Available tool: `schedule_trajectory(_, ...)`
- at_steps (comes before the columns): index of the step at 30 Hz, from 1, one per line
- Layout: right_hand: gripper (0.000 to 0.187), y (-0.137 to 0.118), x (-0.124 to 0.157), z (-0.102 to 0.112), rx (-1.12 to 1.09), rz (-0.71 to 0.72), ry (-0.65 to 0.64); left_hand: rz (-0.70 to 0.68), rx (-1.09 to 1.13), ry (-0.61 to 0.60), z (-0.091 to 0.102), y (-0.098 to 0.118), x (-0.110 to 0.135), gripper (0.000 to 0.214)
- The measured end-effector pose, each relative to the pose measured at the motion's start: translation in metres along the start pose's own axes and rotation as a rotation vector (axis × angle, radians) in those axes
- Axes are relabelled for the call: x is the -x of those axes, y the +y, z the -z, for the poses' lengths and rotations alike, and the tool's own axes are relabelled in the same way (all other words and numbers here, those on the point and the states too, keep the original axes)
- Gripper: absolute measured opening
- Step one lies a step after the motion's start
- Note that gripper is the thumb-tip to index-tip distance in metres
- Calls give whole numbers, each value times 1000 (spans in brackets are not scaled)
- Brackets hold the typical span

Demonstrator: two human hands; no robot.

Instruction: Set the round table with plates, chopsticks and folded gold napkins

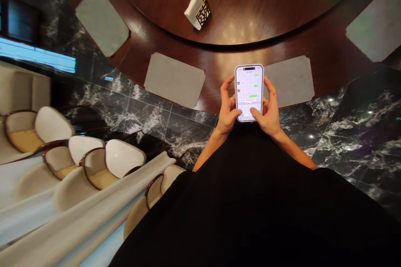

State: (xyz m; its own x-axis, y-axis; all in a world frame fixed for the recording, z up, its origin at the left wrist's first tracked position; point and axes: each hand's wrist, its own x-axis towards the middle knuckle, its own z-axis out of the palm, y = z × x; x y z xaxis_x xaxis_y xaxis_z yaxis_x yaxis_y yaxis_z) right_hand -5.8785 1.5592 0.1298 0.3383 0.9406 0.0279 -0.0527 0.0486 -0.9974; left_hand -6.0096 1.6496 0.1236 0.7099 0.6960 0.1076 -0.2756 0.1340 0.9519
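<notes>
Smartphone points lengthwise away; left hand, right hand grip it, fingers closed.

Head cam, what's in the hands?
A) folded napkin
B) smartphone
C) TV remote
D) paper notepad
B: the left hand and right hand grip a smartphone between them, its screen showing a message thread above an on-screen keyboard.
</notes>
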Motion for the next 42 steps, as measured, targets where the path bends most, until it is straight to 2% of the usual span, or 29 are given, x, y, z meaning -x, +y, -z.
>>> schedule_trajectory(4,134,3,1,2,-19,-14,-29,-33,13,-10,-2,2,-1,136)
schedule_trajectory(10,124,2,4,5,-59,-95,-24,50,60,18,-6,12,1,128)
schedule_trajectory(13,126,-3,2,4,-47,-110,-27,43,81,26,-6,13,3,125)
schedule_trajectory(16,128,-3,1,5,-18,-103,-57,27,68,21,-4,10,4,123)
schedule_trajectory(21,120,3,1,6,-50,-65,-68,2,26,1,-2,7,0,128)
schedule_trajectory(26,138,0,-1,3,-10,-36,-85,-37,-6,-15,1,3,-5,136)
schedule_trajectory(32,127,1,-3,1,-37,-52,5,-34,5,23,3,1,-2,131)
schedule_trajectory(42,129,-2,-3,0,-21,-32,-29,-23,5,2,3,0,-1,135)
